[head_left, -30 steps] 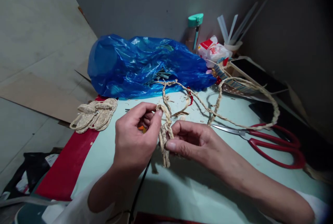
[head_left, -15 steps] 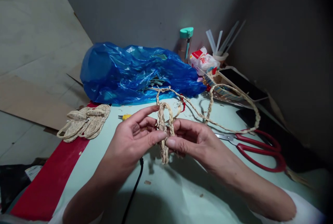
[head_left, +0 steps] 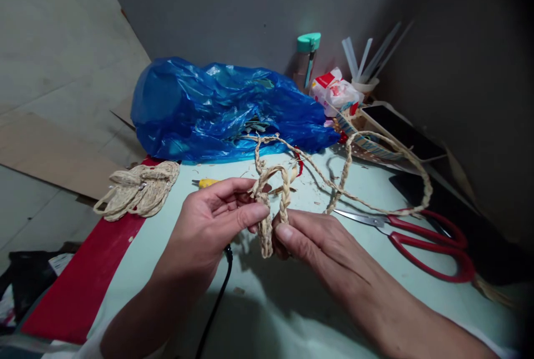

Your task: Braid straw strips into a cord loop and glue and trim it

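Observation:
A pale braided straw cord [head_left: 285, 189] is between my two hands, bent into a loop at the top. My left hand [head_left: 223, 214] pinches its bundled, folded part between thumb and fingers, with a short end hanging below. My right hand [head_left: 311, 239] grips the loop's right strand between thumb and curled fingers. The rest of the cord runs back towards the blue bag and curves in a wide loop to the right. Behind my left hand shows a yellow-handled tool [head_left: 207, 183], partly covered.
Red-handled scissors [head_left: 429, 239] lie open at the right. A blue plastic bag [head_left: 200, 108] fills the back. A coiled straw bundle [head_left: 139, 189] rests at the left on a red strip [head_left: 79, 275]. A bottle [head_left: 306, 64] and a tablet [head_left: 404, 131] sit behind.
My right hand has moved slightly down and right, drawing its strand away from the bundle, so the loop is wider. My left hand keeps its pinch. The view has shifted slightly.

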The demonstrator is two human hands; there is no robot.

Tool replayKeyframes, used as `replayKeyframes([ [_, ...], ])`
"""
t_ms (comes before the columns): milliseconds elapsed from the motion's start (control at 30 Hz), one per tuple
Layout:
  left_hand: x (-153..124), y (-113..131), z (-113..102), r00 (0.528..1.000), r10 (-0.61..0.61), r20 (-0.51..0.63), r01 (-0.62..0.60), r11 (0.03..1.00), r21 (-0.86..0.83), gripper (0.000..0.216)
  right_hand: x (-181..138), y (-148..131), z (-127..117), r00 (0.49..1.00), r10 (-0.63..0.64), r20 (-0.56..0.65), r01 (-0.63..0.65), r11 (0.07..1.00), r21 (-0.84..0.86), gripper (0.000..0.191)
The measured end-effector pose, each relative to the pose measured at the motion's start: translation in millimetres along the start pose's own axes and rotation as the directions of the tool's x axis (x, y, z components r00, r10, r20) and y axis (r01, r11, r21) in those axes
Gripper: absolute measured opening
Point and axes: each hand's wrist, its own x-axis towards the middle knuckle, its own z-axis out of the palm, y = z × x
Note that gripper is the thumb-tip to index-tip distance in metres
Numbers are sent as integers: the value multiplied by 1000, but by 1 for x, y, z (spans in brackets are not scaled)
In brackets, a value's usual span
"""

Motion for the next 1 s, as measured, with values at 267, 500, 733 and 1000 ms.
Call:
replayKeyframes([
  [267, -5, -1, 3, 999, 7, -45, -4, 998, 68, 25, -3, 10, 0, 977, -213, 26, 215, 968, -129, 13],
  [500, -10, -5, 10, 990, 141, 4, -138, 963, 230, 17, 2, 0, 0, 987, -155, 44, 159, 984, -79, 29],
  [733, -12, -6, 10, 998, 56, 22, -59, 983, 172, 16, -2, 1, -7, 985, -139, 106, 149, 985, -89, 31],
  [1000, -11, -4, 8, 998, 25, 61, -34, 990, 140, 14, 10, 2, -4, 940, -26, 340, -173, 822, 542, 54],
])
